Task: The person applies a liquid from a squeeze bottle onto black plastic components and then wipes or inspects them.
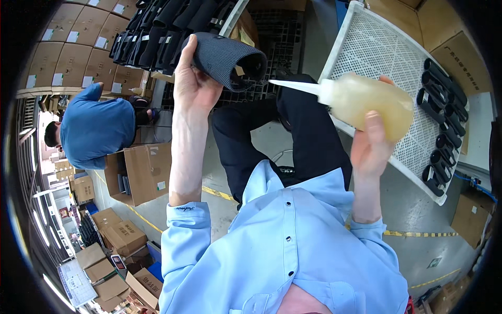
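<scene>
Evidently, in the head view, work on a single piece is under way. The left hand (201, 90) has its fingers and thumb closed on a dark, mesh-textured tubular sleeve (222, 57), held tilted with its open end toward the right. The right hand (372, 149) is wrapped around a translucent squeeze bottle (368, 102) of pale yellow liquid, its tapered white nozzle (295, 85) pointing at the sleeve's mouth, near the rim but apart from it.

No liquid shows on the sleeve, so whether any has been applied I cannot tell. Black tubular pieces (444, 125) line the far right side of a white perforated tray (371, 52); much of its surface is bare. Many more black sleeves (167, 31) are stacked at upper left. Which group is finished and which waits is unclear; judging by both, the held piece is one of a large batch.
</scene>
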The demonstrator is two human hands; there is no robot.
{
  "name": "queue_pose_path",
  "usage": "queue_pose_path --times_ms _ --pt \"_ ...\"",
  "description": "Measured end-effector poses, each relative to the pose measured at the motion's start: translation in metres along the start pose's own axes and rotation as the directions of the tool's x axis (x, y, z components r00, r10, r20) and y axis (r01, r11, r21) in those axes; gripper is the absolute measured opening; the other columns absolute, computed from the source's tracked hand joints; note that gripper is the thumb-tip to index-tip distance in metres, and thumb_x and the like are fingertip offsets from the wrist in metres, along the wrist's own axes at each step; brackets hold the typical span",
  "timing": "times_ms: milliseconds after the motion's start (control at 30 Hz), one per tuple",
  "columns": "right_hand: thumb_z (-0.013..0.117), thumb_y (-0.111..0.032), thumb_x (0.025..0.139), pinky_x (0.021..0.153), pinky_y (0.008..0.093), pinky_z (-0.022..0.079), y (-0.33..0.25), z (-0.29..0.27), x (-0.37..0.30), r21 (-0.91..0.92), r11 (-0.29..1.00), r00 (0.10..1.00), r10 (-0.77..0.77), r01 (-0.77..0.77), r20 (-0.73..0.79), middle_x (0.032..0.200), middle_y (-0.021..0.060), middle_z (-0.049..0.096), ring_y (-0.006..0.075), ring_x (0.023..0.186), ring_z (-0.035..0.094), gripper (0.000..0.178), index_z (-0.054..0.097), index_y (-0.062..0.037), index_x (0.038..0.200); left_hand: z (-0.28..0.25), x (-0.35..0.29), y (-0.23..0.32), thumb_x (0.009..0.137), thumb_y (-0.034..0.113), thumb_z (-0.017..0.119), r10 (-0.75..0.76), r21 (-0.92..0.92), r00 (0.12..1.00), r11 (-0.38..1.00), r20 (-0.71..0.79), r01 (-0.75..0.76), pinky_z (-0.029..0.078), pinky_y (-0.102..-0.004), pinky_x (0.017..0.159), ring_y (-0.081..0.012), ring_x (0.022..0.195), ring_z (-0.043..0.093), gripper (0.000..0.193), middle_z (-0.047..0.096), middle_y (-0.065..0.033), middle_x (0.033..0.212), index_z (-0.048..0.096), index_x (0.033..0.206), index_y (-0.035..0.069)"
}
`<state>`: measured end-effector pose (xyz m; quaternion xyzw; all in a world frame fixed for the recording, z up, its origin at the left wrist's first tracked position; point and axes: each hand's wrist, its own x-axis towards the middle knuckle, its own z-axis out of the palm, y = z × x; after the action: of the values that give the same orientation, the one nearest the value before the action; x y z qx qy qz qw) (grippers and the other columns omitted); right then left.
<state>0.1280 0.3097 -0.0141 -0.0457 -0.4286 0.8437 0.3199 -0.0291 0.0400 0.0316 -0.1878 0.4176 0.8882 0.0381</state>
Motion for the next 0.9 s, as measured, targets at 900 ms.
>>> queue_pose_path --times_ms 900 --pt "0.089 -0.015 0.078 0.093 0.0409 0.060 0.051 0.061 -0.029 -0.298 0.713 0.741 -0.452 0.634 0.497 0.130 0.0281 0.066 0.0375 0.113 0.070 0.066 0.051 0.0011 0.129 0.006 -0.023 -0.002 0.092 0.033 0.083 -0.042 0.037 0.998 0.998 0.045 0.040 0.062 -0.0360 0.090 -0.0234 0.098 0.074 0.056 0.071 -0.0088 0.113 0.060 0.126 -0.004"
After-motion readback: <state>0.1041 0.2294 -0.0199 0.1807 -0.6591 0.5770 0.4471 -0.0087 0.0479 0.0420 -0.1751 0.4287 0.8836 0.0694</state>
